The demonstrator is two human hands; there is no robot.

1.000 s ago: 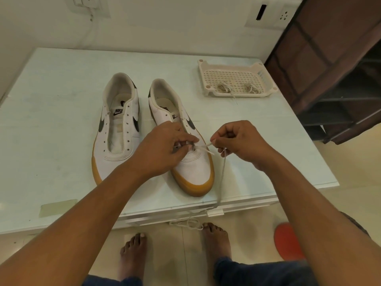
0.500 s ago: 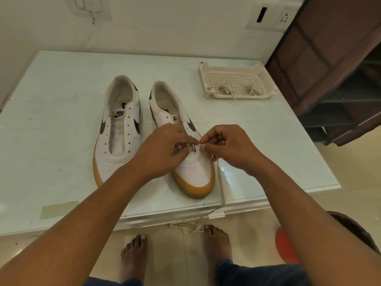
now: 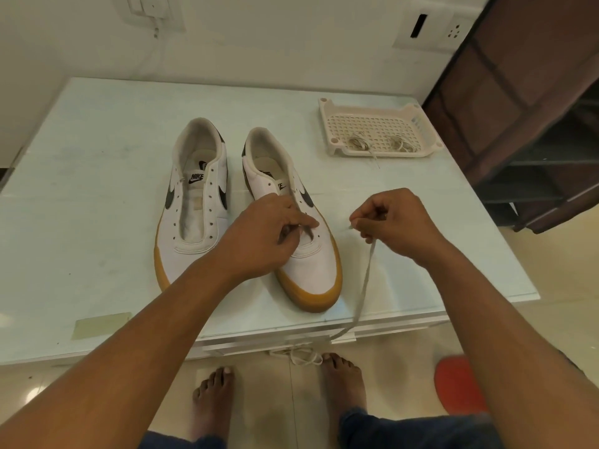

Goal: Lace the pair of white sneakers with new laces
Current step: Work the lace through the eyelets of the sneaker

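Two white sneakers with gum soles stand side by side on the pale table (image 3: 97, 260). The left sneaker (image 3: 194, 202) has bare eyelets. My left hand (image 3: 262, 234) rests on the right sneaker (image 3: 311, 264) and pinches its eyelet flap near the toe. My right hand (image 3: 395, 222) is to the right of that shoe and pinches the end of a white lace (image 3: 364, 286). The lace hangs from that hand over the table's front edge and coils on the floor.
A cream perforated tray (image 3: 376, 124) at the back right holds two bundled laces. A dark shelf unit (image 3: 531, 124) stands to the right of the table. My bare feet and a red object (image 3: 457, 384) are on the floor below.
My right hand has drawn away to the right from the shoe, carrying the lace end with it. My left hand stays on the right sneaker.
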